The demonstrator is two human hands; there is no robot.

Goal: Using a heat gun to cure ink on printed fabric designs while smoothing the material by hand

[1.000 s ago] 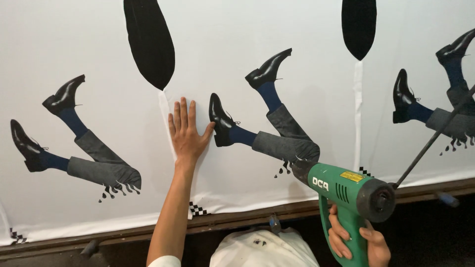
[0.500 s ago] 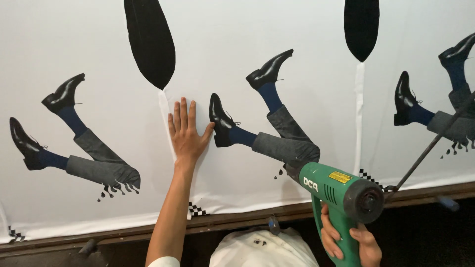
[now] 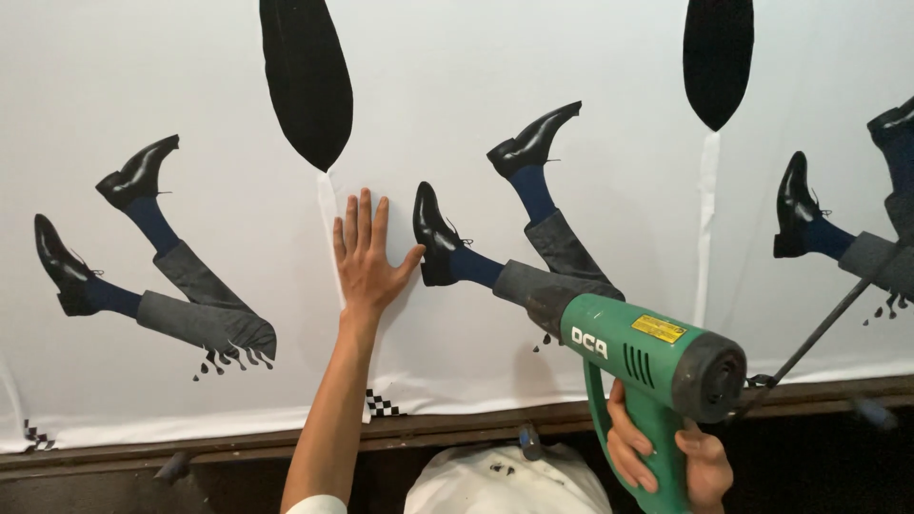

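My left hand (image 3: 367,255) lies flat with fingers spread on a white printed sheet (image 3: 495,57) stretched over a wall, beside a vertical seam (image 3: 328,214) in the sheet. My right hand (image 3: 666,457) grips the handle of a green heat gun (image 3: 638,347). The gun's dark nozzle points left and up at the sheet, close to the printed grey trouser legs and black shoes (image 3: 514,247). A black cord (image 3: 819,333) runs from the gun's rear up to the right.
The sheet carries repeated prints of legs with black shoes (image 3: 143,257) and black oval shapes (image 3: 305,76). A brown wooden ledge (image 3: 190,447) runs under the sheet's lower edge. A white bundle (image 3: 505,481) lies below it.
The heat gun and my right hand have shifted left, closer to the printed legs. My left hand stays flat on the same spot.
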